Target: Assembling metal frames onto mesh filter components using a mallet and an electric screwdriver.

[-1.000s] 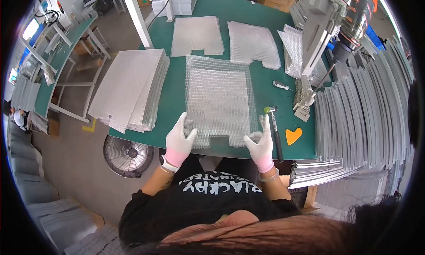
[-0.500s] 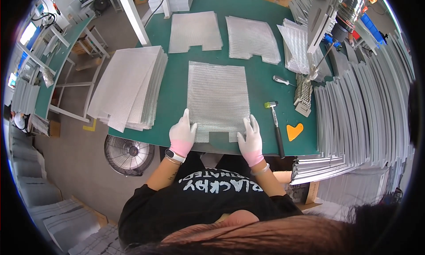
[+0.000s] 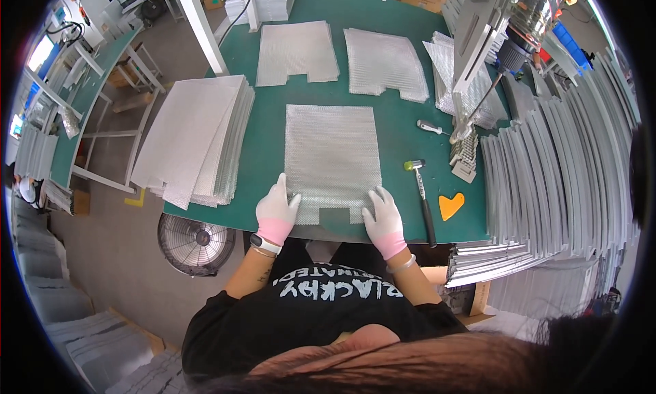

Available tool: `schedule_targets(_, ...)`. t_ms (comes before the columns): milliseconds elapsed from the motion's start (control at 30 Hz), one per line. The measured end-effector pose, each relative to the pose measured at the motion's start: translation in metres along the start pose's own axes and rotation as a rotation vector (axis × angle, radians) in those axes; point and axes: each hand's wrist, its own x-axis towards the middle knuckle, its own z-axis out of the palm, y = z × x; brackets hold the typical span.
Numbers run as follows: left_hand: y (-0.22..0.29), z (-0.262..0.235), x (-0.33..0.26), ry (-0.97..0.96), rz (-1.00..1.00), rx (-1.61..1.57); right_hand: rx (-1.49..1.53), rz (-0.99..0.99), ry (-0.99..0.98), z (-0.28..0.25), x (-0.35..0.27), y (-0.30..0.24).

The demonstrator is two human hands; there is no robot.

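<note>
1. Silver bubble-textured sheet (image 3: 332, 161) lies flat, centre of green table (image 3: 396, 131), rectangular w/ a notch cut in its near edge.
2. Left hand (image 3: 277, 209), white glove w/ pink cuff, rests flat on sheet's near-left corner, fingers spread wide, gripping nothing.
3. Right hand (image 3: 384, 215), same glove, flat on near-right corner, fingers spread, palm down.
4. Stack of like sheets (image 3: 195, 138) to the left, overhanging table edge.
5. Two more notched sheets (image 3: 297, 52) at far side, side by side.
6. Hammer (image 3: 422, 199), black handle, pale head, just right of the sheet; orange heart-shaped piece (image 3: 451, 206) beside it.
7. Grey ribbed panels (image 3: 553, 182) fanned in rows on the right.
8. Round fan (image 3: 195, 242) on floor below table's left.
</note>
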Motion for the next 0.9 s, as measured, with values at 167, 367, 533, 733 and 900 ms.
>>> schedule_targets(167,0.006,-0.010,0.008,-0.012,-0.079,-0.005,-0.264,0.050,-0.172,-0.022,0.008,-0.016)
schedule_targets(367,-0.008,-0.015,0.019,-0.087,0.331,0.235,-0.340,-0.054,0.045,-0.049,0.025,0.020)
schedule_targets(533,-0.012,-0.015,0.016,-0.139,0.311,0.213,-0.033,-0.406,0.166,-0.042,0.168,-0.025)
schedule_targets(733,-0.011,-0.016,0.023,-0.107,0.360,0.127,-0.577,-0.220,0.124,0.068,0.358,-0.033)
schedule_targets(900,-0.015,-0.017,0.020,-0.122,0.325,0.096,-0.782,0.139,-0.163,0.097,0.404,-0.061)
